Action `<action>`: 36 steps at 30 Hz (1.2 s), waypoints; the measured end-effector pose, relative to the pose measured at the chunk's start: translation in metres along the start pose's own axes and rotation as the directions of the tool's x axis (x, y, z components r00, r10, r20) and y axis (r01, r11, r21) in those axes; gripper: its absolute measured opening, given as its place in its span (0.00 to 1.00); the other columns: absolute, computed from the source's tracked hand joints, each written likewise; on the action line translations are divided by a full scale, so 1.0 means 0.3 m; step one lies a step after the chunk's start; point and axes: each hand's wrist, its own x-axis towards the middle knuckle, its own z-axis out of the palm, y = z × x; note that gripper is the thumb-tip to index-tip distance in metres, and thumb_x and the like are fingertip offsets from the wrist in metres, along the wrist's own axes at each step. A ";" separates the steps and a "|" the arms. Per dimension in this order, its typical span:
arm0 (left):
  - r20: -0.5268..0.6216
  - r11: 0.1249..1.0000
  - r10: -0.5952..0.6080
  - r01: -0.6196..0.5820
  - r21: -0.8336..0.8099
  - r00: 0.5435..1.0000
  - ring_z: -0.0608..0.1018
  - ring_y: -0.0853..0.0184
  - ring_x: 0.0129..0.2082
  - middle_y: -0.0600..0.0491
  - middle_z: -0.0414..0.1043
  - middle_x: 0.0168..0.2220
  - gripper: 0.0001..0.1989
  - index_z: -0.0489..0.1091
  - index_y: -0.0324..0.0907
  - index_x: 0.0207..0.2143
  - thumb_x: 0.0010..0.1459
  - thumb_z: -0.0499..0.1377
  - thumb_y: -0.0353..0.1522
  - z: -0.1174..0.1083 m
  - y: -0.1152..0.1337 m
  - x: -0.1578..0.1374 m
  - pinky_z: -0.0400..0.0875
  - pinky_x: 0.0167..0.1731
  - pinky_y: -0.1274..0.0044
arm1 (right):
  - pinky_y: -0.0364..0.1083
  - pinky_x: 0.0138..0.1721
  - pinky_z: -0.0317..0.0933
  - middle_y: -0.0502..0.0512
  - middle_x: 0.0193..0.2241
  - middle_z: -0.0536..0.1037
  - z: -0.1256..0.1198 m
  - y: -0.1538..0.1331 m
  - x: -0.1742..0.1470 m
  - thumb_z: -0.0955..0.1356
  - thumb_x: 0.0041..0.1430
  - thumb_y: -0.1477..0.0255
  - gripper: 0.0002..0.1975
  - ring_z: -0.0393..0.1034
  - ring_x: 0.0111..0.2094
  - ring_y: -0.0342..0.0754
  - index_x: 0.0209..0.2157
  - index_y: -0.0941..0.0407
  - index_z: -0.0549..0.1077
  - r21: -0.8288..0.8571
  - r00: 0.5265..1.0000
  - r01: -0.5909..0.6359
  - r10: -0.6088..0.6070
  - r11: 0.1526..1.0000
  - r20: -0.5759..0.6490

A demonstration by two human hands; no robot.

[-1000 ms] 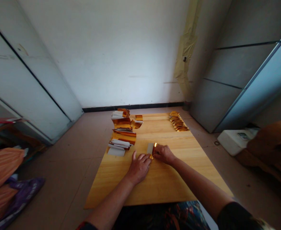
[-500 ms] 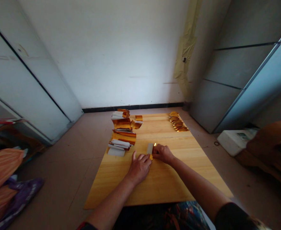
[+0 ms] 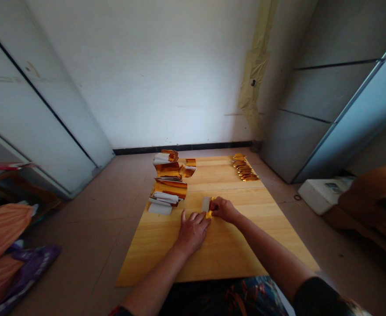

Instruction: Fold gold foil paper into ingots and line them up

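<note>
One small foil sheet (image 3: 205,203) is lying near the middle of the wooden table (image 3: 245,245), just beyond the left hand (image 3: 192,233) and immediately to the left of the right hand (image 3: 224,210). Its pale strip is running lengthwise away from the person, and both hands are touching it, so neither is clearly nearer. The left hand is resting flat, fingers extended and thumb standing apart, its fingertips pressing on the near end, where a bit of bright gold is showing. The right hand is curling its fingers narrowly, apparently pinching the sheet's gold right side; from where I'm standing, the knuckles are hiding the exact grip. The sheet is showing a matt, greyish face against shiny, metallic gold. Over at the table's far left, curled foil stacks (image 3: 170,189) are bowing into loose arcs, amber and glossy outside, papery white within. At the far right, slim folded gold pieces (image 3: 245,169) are overlapping in a crinkled row, catching light along their edges.
</note>
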 end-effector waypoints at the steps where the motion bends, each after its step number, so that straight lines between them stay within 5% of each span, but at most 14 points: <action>1: 0.005 1.000 -0.008 0.008 -0.002 1.000 0.68 0.60 0.49 0.53 0.69 0.52 0.15 0.67 0.54 0.46 0.59 0.53 0.29 -0.003 0.002 0.001 0.44 0.55 0.47 | 0.39 0.32 0.56 0.49 0.32 0.74 0.003 0.010 0.005 0.70 0.44 0.78 0.07 0.68 0.31 0.41 0.29 0.55 0.74 0.031 1.000 0.002 -0.002 1.000 -0.005; 9: 0.021 0.999 -0.036 0.037 -0.013 0.999 0.68 0.60 0.48 0.54 0.69 0.52 0.15 0.68 0.54 0.45 0.58 0.54 0.28 -0.007 0.010 0.007 0.46 0.53 0.47 | 0.39 0.33 0.60 0.50 0.31 0.75 0.005 0.033 0.018 0.68 0.43 0.81 0.08 0.69 0.31 0.42 0.28 0.56 0.75 0.129 0.999 0.036 -0.032 0.991 -0.033; 14: 0.022 0.999 -0.052 0.052 0.006 0.998 0.68 0.61 0.49 0.55 0.69 0.52 0.13 0.69 0.54 0.44 0.58 0.54 0.30 -0.005 0.014 0.011 0.45 0.54 0.49 | 0.40 0.33 0.58 0.52 0.33 0.74 -0.002 0.014 0.011 0.69 0.45 0.78 0.09 0.68 0.31 0.42 0.32 0.58 0.75 -0.001 0.999 0.001 -0.001 1.000 -0.035; 17: 0.006 0.998 -0.061 0.061 0.004 0.998 0.69 0.62 0.47 0.56 0.71 0.49 0.10 0.70 0.53 0.41 0.59 0.54 0.31 -0.009 0.010 0.025 0.43 0.56 0.50 | 0.41 0.38 0.58 0.54 0.35 0.75 -0.019 0.011 -0.006 0.66 0.52 0.79 0.08 0.67 0.36 0.43 0.32 0.56 0.76 -0.108 0.995 0.079 -0.084 0.991 -0.046; 20: -0.029 0.997 -0.075 0.074 -0.004 0.997 0.70 0.62 0.46 0.55 0.74 0.44 0.07 0.72 0.48 0.34 0.59 0.53 0.31 -0.009 -0.005 0.051 0.41 0.56 0.51 | 0.45 0.41 0.56 0.55 0.39 0.75 -0.040 -0.009 -0.046 0.64 0.58 0.73 0.09 0.64 0.43 0.48 0.36 0.52 0.76 -0.286 0.982 0.164 -0.185 0.944 -0.047; 24: -0.096 0.995 -0.097 0.098 0.003 0.991 0.71 0.63 0.43 0.53 0.75 0.39 0.07 0.71 0.45 0.35 0.58 0.54 0.30 0.002 -0.032 0.089 0.44 0.56 0.54 | 0.48 0.42 0.53 0.57 0.38 0.75 -0.045 -0.066 -0.109 0.64 0.59 0.71 0.09 0.63 0.43 0.51 0.34 0.54 0.76 -0.444 0.986 0.144 -0.167 0.884 -0.012; 32: -0.106 0.990 -0.122 0.128 0.052 0.987 0.70 0.63 0.42 0.54 0.74 0.33 0.08 0.70 0.43 0.30 0.59 0.53 0.29 0.024 -0.049 0.128 0.49 0.54 0.59 | 0.44 0.36 0.54 0.56 0.34 0.74 0.022 -0.106 -0.141 0.62 0.60 0.72 0.11 0.65 0.37 0.47 0.33 0.55 0.76 -0.409 0.975 0.220 -0.218 0.886 0.052; 36: -0.071 0.985 -0.133 0.139 0.097 0.989 0.69 0.61 0.41 0.51 0.72 0.33 0.08 0.71 0.42 0.26 0.58 0.55 0.28 0.036 -0.039 0.135 0.58 0.44 0.66 | 0.43 0.38 0.54 0.55 0.35 0.74 0.018 -0.061 -0.142 0.62 0.61 0.71 0.10 0.64 0.38 0.46 0.35 0.53 0.76 -0.377 0.952 0.283 -0.307 0.882 -0.005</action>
